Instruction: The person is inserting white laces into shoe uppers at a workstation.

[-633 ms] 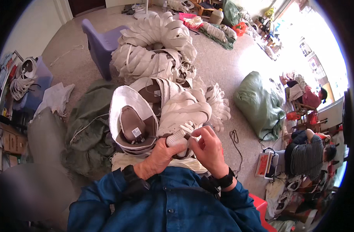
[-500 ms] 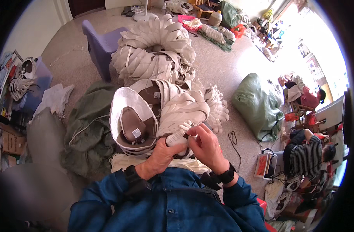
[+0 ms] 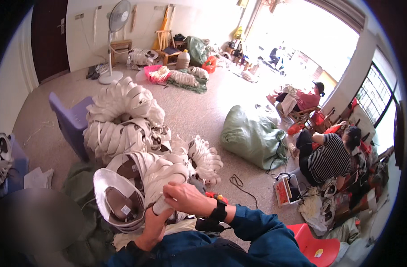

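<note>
Low in the view, my left hand (image 3: 151,228) is closed around a white shoe upper (image 3: 160,206) with a perforated face. Just above it, my right hand (image 3: 188,198) has its fingers pinched together at the upper's top end; what they pinch is hidden. Against my hands lies a row of nested white shoe uppers (image 3: 161,175). At its left end, an upper with a white lining (image 3: 103,189) opens toward me, showing a brown inside and a small white label. Black bands circle both wrists.
Beyond stand big coils of nested uppers (image 3: 127,102) beside a purple chair (image 3: 72,115). A stuffed green sack (image 3: 250,135) sits right of centre, a black cord (image 3: 243,189) near it. A red stool (image 3: 312,247) is at lower right. Two people sit at the right.
The view has tilted up and turned right, bringing the fan and doorway in. My right hand has gone from the upper's front to its top end, while my left keeps its grip.
</note>
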A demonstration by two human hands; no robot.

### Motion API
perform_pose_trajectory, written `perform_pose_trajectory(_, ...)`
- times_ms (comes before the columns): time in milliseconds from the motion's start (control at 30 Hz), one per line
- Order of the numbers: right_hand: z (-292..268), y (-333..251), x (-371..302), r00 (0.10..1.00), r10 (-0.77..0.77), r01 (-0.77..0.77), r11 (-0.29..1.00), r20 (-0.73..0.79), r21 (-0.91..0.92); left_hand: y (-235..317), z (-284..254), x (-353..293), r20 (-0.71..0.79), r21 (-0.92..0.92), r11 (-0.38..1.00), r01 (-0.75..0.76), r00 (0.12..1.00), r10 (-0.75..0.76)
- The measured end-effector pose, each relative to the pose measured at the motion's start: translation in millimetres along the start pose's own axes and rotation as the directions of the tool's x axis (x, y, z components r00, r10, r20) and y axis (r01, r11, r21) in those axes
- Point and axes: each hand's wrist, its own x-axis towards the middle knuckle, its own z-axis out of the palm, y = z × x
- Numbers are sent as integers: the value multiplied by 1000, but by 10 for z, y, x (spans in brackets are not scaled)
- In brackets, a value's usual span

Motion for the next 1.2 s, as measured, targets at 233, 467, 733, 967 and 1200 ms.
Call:
perform_pose_trajectory(233, 113, 155, -10, 999, -36, 33, 996, -33, -87, 56, 134, 22, -12, -40, 999, -21, 1000, 21)
perform_pose_trajectory(467, 164, 164, 57, 999, -35, 36, 993, 16, -111, 8, 51, 46, 18, -38, 999, -39, 999, 39)
perform_pose_trajectory(733, -135, -121, 500, 914, 193, -349, 822, 357, 451, 85, 126, 25, 14, 43, 999, 20, 1000, -21)
perform_pose_trajectory(967, -1236, -999, 802, 860, -289, 506, 580, -420, 638, 85, 91, 100, 26, -29, 998, 59, 998, -58)
perform_pose_trajectory(1200, -626, -86, 247, 954, 288, -207, 838, -87, 505, 111, 28, 39, 51, -107, 990, 90, 995, -85)
